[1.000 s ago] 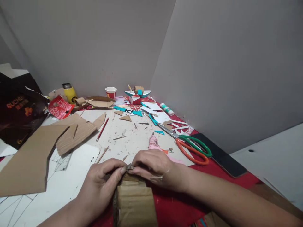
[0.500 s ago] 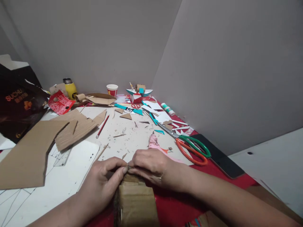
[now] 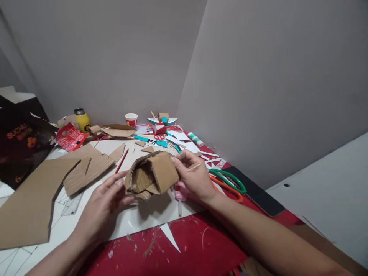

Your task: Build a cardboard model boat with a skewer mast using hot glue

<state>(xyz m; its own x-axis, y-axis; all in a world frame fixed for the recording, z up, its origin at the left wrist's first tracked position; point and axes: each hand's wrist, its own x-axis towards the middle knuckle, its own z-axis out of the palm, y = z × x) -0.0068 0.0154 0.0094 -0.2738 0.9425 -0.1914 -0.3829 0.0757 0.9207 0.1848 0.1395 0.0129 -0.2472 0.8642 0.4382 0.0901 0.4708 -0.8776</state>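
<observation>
A folded brown cardboard piece [image 3: 156,173], open at its near-left end, is lifted above the table. My right hand [image 3: 193,177] grips its right side with the fingers curled, and a thin stick shows between those fingers. My left hand [image 3: 103,203] reaches to the piece's left open edge, fingers apart and fingertips touching the cardboard. A pink glue gun [image 3: 179,193] lies just below the right hand.
Large cardboard sheets [image 3: 34,195] and a clear ruler [image 3: 71,203] lie at left on white paper. Orange and green scissors [image 3: 228,180], a black phone [image 3: 258,193], a glue stick [image 3: 195,138], a red pencil [image 3: 122,161], a paper cup [image 3: 131,119], a yellow bottle [image 3: 82,120] and scraps surround.
The cardboard piece has been lifted from the near table edge up and away, and turned so its open end shows. Both hands moved forward with it; the left hand opened.
</observation>
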